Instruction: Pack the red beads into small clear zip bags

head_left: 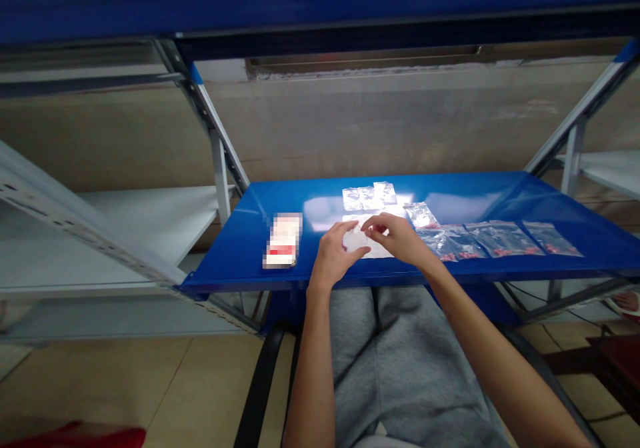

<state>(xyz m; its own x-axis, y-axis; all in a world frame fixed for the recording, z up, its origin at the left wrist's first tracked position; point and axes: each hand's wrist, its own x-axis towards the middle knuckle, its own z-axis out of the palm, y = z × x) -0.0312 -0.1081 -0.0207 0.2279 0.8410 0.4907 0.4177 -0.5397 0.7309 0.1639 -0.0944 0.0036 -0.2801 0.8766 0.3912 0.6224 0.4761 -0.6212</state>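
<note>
Both my hands meet over the front middle of a blue shelf (500, 191). My left hand (334, 251) and my right hand (397, 235) pinch a small clear plastic bag (358, 239) between their fingertips, just above a white sheet (380, 249) lying on the shelf. What the bag contains is too small to make out.
Several clear bags with red-edged seals (500, 240) lie in a row to the right, more clear bags (369, 197) sit behind. A white and red pack (283, 240) lies at the left. Grey metal rack posts (220, 168) flank the shelf. My grey-trousered legs (395, 355) are below.
</note>
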